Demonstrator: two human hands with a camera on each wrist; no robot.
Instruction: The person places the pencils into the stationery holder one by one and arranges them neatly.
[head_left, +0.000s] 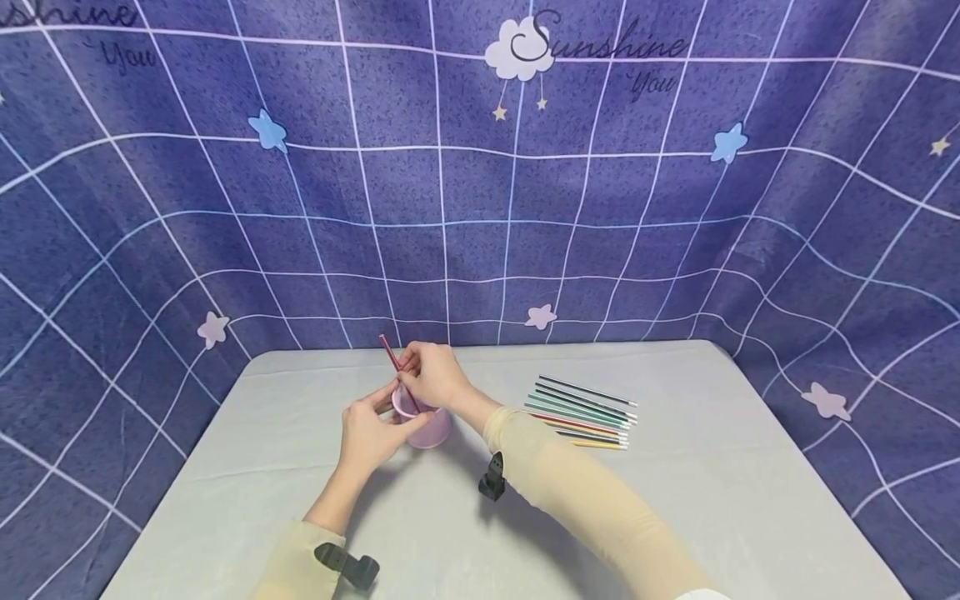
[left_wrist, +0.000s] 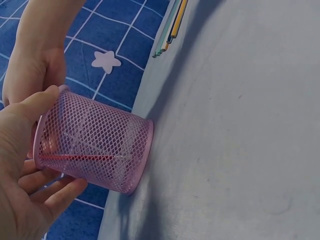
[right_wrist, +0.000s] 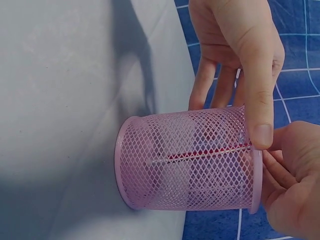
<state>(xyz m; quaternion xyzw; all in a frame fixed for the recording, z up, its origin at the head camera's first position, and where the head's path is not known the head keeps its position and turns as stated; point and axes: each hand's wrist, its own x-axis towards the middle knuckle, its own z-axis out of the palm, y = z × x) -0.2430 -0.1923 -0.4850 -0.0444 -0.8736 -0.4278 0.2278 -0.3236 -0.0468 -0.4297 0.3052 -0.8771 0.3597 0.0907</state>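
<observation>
A pink mesh pen cup (head_left: 430, 432) stands upright on the table. My left hand (head_left: 369, 435) holds it by the rim, and in the right wrist view the thumb (right_wrist: 260, 132) lies over the edge while the other fingers go round the far side. Above the opening, my right hand (head_left: 437, 377) pinches a red pencil (head_left: 389, 352). The pencil leans, its upper end sticking out past the fingers. Its lower part shows through the mesh (left_wrist: 95, 135) inside the cup. In the left wrist view, the right hand's fingertips are partly hidden behind the rim.
Several pencils (head_left: 581, 408) in dark, green, red and yellow lie side by side to the right of the cup, with white ends pointing right. The pale table (head_left: 712, 500) meets a blue-purple gridded curtain (head_left: 480, 250) at the back and sides.
</observation>
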